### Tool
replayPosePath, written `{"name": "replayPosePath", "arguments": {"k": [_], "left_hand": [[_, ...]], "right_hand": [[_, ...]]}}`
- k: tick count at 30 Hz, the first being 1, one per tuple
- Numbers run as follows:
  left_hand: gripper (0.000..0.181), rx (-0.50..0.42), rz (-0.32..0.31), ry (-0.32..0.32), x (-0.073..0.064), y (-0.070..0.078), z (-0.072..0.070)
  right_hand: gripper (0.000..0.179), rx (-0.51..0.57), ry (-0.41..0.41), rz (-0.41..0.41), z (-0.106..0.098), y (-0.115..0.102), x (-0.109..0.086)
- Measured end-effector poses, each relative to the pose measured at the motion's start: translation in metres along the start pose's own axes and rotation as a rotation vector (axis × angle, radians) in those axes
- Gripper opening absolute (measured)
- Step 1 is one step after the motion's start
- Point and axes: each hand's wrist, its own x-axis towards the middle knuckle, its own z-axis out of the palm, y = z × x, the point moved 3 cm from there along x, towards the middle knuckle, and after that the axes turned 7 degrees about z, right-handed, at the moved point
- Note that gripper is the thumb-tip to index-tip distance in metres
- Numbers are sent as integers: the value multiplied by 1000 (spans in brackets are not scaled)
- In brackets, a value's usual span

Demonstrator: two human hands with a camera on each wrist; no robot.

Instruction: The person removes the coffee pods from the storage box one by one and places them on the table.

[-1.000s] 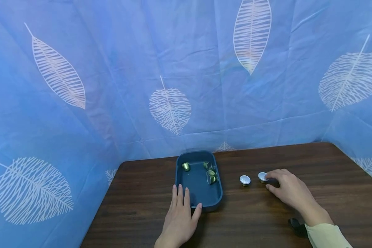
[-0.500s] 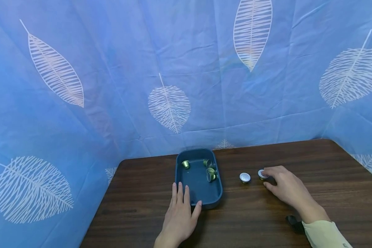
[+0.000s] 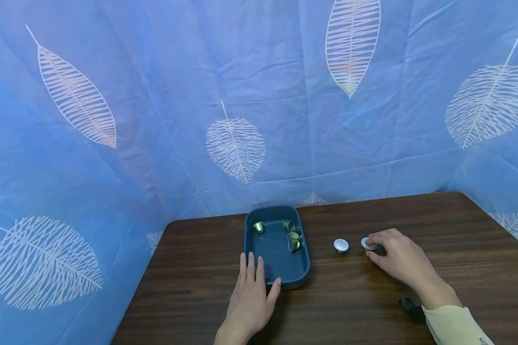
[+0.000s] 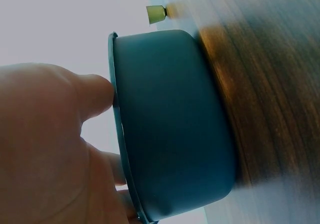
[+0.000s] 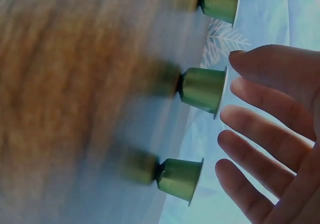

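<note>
A dark blue rectangular bin (image 3: pixel 300 280) stands on the table. My left hand (image 3: pixel 249 304) rests at its near left corner, with straight fingers reaching over the rim; in the left wrist view the thumb (image 4: pixel 97 96) touches the rim. Inside lie several green coffee capsules, one at the left (image 3: pixel 259 227), the others along the right wall. My right hand (image 3: pixel 399 256) hovers around a foil-topped coffee capsule (image 3: pixel 365 243). In the right wrist view its loosely extended fingers stand just off the lid of the middle green capsule (image 5: pixel 202 88). Another capsule (image 3: pixel 341 246) stands lid up to the left.
The right wrist view shows a third standing capsule (image 5: pixel 180 179), hidden behind the hand in the head view. A dark object (image 3: pixel 410 309) sits beside the right sleeve (image 3: pixel 453 326). Blue cloth (image 3: pixel 285 143) with white leaf prints hangs behind the wooden table (image 3: pixel 190 268).
My right hand has shifted slightly left, its fingers now over the right-hand capsule's lid. The left hand stays on the bin. The head view has tilted a little.
</note>
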Motion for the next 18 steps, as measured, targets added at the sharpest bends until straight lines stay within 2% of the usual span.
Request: {"name": "replayPosePath", "arguments": {"k": [7, 11, 18], "left_hand": [[79, 1, 18, 7, 1, 1, 1], [79, -11, 22, 5, 0, 1, 1], [82, -22, 14, -3, 0, -2, 0]], "right_hand": [[27, 22, 36, -30, -9, -12, -3], [31, 18, 46, -71, -12, -29, -3], [39, -35, 39, -153, -23, -64, 11]]}}
